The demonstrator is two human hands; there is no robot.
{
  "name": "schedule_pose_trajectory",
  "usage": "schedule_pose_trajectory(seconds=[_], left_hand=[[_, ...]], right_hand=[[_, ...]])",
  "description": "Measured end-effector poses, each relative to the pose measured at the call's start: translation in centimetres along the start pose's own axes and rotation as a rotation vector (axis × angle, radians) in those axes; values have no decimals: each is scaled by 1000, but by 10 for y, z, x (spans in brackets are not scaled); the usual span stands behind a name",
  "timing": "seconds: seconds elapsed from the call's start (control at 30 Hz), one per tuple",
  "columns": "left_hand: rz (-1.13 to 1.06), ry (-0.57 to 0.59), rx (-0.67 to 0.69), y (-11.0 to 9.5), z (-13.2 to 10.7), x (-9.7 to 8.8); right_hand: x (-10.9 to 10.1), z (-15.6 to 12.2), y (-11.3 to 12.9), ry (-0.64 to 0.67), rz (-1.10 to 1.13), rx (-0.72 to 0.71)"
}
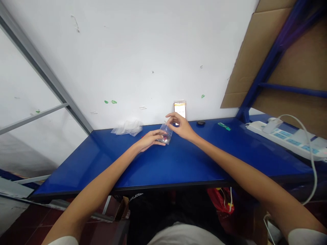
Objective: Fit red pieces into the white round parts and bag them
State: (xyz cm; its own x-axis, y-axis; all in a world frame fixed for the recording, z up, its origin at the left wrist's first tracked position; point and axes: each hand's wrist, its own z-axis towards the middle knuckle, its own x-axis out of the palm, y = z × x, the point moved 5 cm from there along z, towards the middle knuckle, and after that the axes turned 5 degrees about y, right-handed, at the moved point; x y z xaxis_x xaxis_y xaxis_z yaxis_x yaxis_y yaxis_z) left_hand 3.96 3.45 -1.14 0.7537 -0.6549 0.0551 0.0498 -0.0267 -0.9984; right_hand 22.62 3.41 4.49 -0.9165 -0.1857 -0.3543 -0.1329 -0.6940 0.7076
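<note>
A small clear plastic bag (pixel 167 130) is held just above the blue table, with a round silvery item (pixel 166 138) with a red middle inside it. My left hand (pixel 150 139) grips the bag's lower left side between thumb and fingers. At the bag's top edge, my right hand (pixel 178 126) pinches the plastic between thumb and forefinger, its other fingers raised. Something red shows partly behind my left hand; its kind is hidden. To the left lies a pile of clear plastic bags (pixel 127 128).
A phone (pixel 180 110) with a lit screen leans on the white wall behind my right hand. Farther right lie a small black object (pixel 201 123), a green tool-like item (pixel 224 126) and a white power strip (pixel 283 137) with a cable. The blue table (pixel 163 170) has a dark front edge.
</note>
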Motion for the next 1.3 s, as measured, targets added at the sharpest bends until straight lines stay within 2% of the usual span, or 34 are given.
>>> schedule_pose_trajectory(seconds=[0.13,0.23,0.33,0.47,0.57,0.67,0.73,0.83,0.9,0.97,1.03,1.17,1.23,1.3], left_hand=[[-7,-64,22,2,2,-3],[-76,-256,110,-1,4,-14],[-138,-387,176,-4,3,-20],[-105,-299,187,-5,4,-7],[52,-202,181,-4,5,10],[216,-142,169,-4,6,17],[300,-177,193,-8,5,10],[376,-324,293,-22,-1,-10],[456,-372,366,-34,-7,-22],[582,-316,386,-43,-12,-26],[668,-191,345,-46,-15,-25],[701,61,209,-38,-17,-16],[724,111,162,-31,-16,-13],[755,96,140,-27,-15,-11]], right_hand=[[-2,0,-14,-72,-9,48],[-2,-4,-27,-180,-56,93],[14,-10,-35,-89,-114,151],[39,-17,-40,82,-159,199],[45,-18,-47,88,-167,240],[41,-18,-57,70,-165,289],[34,-17,-60,60,-207,278],[25,-15,-57,73,-287,227],[22,-14,-53,92,-318,198],[20,-13,-48,107,-327,179],[19,-13,-45,123,-324,164],[23,-15,-41,188,-295,116],[26,-16,-41,229,-264,96],[28,-16,-41,260,-257,72]])
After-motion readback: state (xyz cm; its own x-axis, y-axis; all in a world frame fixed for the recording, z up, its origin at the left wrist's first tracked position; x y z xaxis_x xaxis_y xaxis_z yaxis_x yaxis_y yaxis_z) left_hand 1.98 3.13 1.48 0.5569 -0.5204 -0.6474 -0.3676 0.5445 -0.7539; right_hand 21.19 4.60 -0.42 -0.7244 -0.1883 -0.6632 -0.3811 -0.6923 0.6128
